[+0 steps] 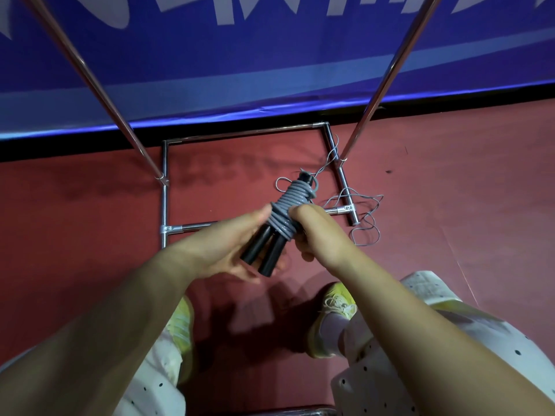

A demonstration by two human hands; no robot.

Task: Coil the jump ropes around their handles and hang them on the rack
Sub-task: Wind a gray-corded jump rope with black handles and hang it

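Red floor (450,175): chrome rack base (164,187), loose grey rope tangle (365,217), yellow shoes (333,313).

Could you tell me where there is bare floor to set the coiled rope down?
Bare red floor lies inside the rack base, left of the handles. It is crowded on the right, where loose rope tangles over the base's right rail.

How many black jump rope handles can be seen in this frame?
2. Both handles lie side by side, held between the left hand and right hand, with grey rope coiled around their upper parts. Others may be hidden.
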